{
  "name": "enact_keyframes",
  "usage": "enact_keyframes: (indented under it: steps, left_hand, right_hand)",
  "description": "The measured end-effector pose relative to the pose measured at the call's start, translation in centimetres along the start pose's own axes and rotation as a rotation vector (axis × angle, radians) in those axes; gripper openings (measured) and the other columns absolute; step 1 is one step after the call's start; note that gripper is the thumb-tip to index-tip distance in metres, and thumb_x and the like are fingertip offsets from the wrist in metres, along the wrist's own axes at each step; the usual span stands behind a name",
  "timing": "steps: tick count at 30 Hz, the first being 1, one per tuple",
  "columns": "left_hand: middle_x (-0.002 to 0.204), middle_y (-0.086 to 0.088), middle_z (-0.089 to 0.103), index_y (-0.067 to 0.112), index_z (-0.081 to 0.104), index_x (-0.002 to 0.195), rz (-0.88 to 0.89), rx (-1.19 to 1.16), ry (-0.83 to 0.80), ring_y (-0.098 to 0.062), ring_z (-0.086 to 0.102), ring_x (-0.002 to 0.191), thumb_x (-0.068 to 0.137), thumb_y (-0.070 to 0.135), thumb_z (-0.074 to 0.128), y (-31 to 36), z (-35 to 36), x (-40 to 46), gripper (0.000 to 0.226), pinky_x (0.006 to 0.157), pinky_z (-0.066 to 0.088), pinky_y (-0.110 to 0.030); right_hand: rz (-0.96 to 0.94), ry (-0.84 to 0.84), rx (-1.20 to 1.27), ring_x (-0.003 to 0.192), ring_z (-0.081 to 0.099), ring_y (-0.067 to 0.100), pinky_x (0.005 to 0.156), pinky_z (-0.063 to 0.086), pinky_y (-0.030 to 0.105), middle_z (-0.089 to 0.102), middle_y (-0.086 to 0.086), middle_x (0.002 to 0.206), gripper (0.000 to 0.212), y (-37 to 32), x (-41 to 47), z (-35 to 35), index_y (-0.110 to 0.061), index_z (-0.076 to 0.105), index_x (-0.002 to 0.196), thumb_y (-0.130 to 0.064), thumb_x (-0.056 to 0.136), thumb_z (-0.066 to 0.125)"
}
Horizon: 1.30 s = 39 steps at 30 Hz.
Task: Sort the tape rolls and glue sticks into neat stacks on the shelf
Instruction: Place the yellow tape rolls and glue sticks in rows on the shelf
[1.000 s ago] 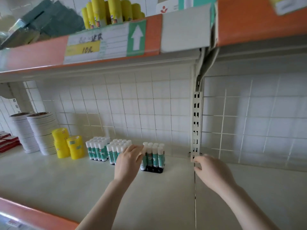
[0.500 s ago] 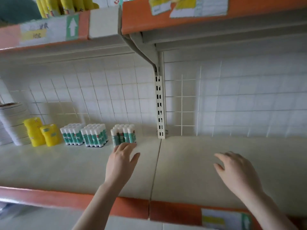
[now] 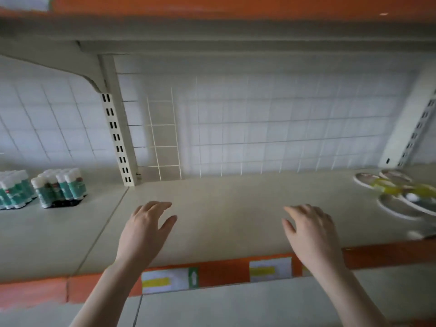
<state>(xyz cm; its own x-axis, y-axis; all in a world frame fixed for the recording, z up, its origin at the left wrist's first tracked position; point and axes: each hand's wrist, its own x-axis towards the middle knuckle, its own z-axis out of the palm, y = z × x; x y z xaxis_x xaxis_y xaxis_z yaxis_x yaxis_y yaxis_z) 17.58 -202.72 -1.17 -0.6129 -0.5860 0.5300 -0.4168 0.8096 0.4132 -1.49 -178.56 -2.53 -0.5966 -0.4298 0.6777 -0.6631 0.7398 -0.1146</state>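
Both relaxed hands (image 3: 146,234) over smooth beige shelf (image 3: 224,208)

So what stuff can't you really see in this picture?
- Flat round things at the right, head view: motion-blurred and cut by the right edge; I can't tell if they're tape rolls.
- Glue sticks at the left: label print too small and blurry; the neighbouring pack is cut by the left edge.
- Price tags on the orange shelf edge: writing too blurred to read.
- Left hand and right hand: only their backs show, palms hidden.

Bare shelf (image 3: 236,208); tape rolls (image 3: 396,204) rightward
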Motion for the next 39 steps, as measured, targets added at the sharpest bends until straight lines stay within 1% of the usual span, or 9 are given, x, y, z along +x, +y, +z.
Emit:
enact_keyframes:
  steps: [7, 11, 16, 26, 30, 32, 36, 37, 39]
  left_hand:
    - [0.114, 0.002, 0.064, 0.016, 0.066, 0.113, 0.038, -0.047, -0.009, -0.023, 0.056, 0.107, 0.083, 0.028, 0.067, 15.2, 10.1, 1.6, 0.031, 0.086, 0.043, -0.034]
    - [0.113, 0.004, 0.064, 0.017, 0.066, 0.112, 0.035, -0.066, -0.028, -0.021, 0.057, 0.105, 0.084, 0.029, 0.067, 24.3, 16.0, 2.2, 0.030, 0.085, 0.042, -0.031]
    - [0.118, 0.012, 0.059, 0.023, 0.062, 0.118, 0.048, -0.088, -0.079, -0.012, 0.053, 0.111, 0.087, 0.033, 0.062, 32.1, 20.1, 3.0, 0.033, 0.085, 0.039, -0.024]
    - [0.117, 0.010, 0.060, 0.022, 0.063, 0.116, 0.025, -0.067, -0.129, -0.013, 0.052, 0.109, 0.086, 0.032, 0.063, 36.7, 23.2, 2.4, 0.032, 0.086, 0.038, -0.022]
    - [0.118, 0.012, 0.058, 0.025, 0.062, 0.118, 0.017, -0.065, -0.155, -0.010, 0.050, 0.111, 0.087, 0.034, 0.062, 37.0, 23.6, 2.0, 0.032, 0.086, 0.037, -0.020]
    - [0.119, 0.013, 0.057, 0.027, 0.061, 0.119, 0.028, -0.068, -0.173, -0.009, 0.050, 0.111, 0.087, 0.035, 0.062, 37.0, 23.6, 1.9, 0.033, 0.086, 0.036, -0.019]
    - [0.116, 0.013, 0.059, 0.028, 0.063, 0.116, 0.069, -0.093, -0.205, -0.009, 0.052, 0.109, 0.086, 0.033, 0.063, 37.2, 24.0, 1.8, 0.031, 0.086, 0.037, -0.019]
    - [0.115, 0.014, 0.059, 0.028, 0.064, 0.115, 0.090, -0.105, -0.211, -0.009, 0.053, 0.108, 0.086, 0.033, 0.064, 37.4, 24.2, 1.7, 0.030, 0.085, 0.036, -0.017]
    - [0.113, 0.015, 0.059, 0.028, 0.065, 0.113, 0.139, -0.131, -0.229, -0.008, 0.053, 0.107, 0.087, 0.035, 0.062, 38.0, 24.5, 1.6, 0.028, 0.084, 0.034, -0.015]
  right_hand:
    - [0.013, 0.088, -0.005, 0.066, 0.063, 0.034, 0.061, 0.052, 0.040, 0.066, 0.011, 0.071, 0.028, 17.1, 2.2, -0.1, -0.008, 0.073, 0.085, -0.008, 0.059, 0.082]
    - [-0.005, 0.093, 0.025, 0.064, 0.061, 0.034, 0.059, 0.050, 0.040, 0.066, 0.011, 0.070, 0.018, 26.9, 4.4, -0.7, -0.008, 0.071, 0.081, -0.007, 0.065, 0.078]
    - [-0.014, 0.071, 0.051, 0.073, 0.063, 0.035, 0.066, 0.052, 0.042, 0.069, 0.012, 0.081, 0.022, 34.7, 5.7, -1.2, -0.006, 0.072, 0.088, -0.007, 0.066, 0.078]
    - [-0.208, -0.128, 0.134, 0.066, 0.064, 0.024, 0.056, 0.054, 0.035, 0.069, 0.002, 0.076, 0.034, 38.5, 6.2, -0.1, -0.011, 0.073, 0.091, -0.003, 0.059, 0.083]
    - [-0.180, -0.262, 0.036, 0.059, 0.057, 0.023, 0.050, 0.047, 0.032, 0.061, -0.001, 0.062, 0.028, 39.3, 6.9, 0.2, -0.014, 0.068, 0.074, 0.001, 0.055, 0.080]
    - [-0.151, -0.307, 0.023, 0.067, 0.055, 0.022, 0.055, 0.044, 0.031, 0.059, -0.001, 0.066, 0.022, 39.3, 7.1, 0.2, -0.016, 0.066, 0.076, 0.000, 0.063, 0.074]
    - [-0.172, -0.364, 0.018, 0.093, 0.052, 0.019, 0.081, 0.044, 0.028, 0.061, -0.002, 0.095, 0.020, 38.9, 7.6, -0.2, -0.020, 0.064, 0.099, -0.008, 0.085, 0.055]
    - [-0.174, -0.373, 0.017, 0.091, 0.053, 0.020, 0.079, 0.045, 0.029, 0.062, -0.002, 0.094, 0.019, 38.8, 7.6, -0.4, -0.019, 0.064, 0.097, -0.008, 0.083, 0.058]
    - [-0.155, -0.338, 0.082, 0.075, 0.057, 0.022, 0.062, 0.045, 0.029, 0.060, 0.000, 0.080, 0.020, 39.0, 7.6, -0.4, -0.016, 0.064, 0.083, -0.005, 0.070, 0.072]
